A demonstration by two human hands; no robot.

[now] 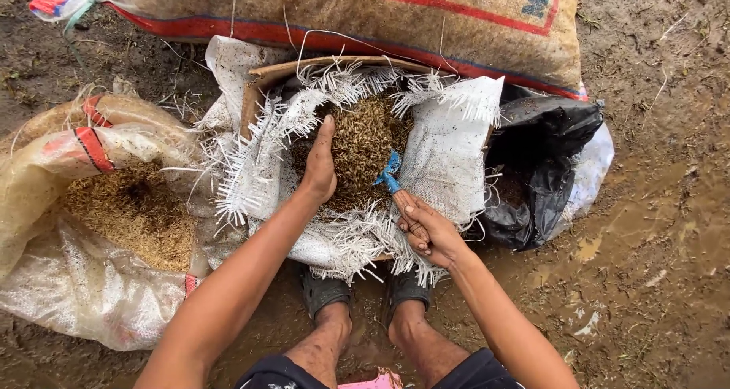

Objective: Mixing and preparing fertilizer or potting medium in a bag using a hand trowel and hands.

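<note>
Loosely, my left hand (319,165) lies open on light, shifting grain (365,142) at frame centre, my right hand (430,233) gripping the stiff wooden-handled tool (395,187).

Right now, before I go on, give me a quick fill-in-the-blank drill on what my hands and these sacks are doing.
1. The left hand rests in the ____ inside the frayed white sack.
2. The right hand grips a tool with a ____ head.
3. The black bag lies to the ____ of the white sack.
4. Both feet wear dark ____.

Missing words: grain; blue; right; sandals
</note>
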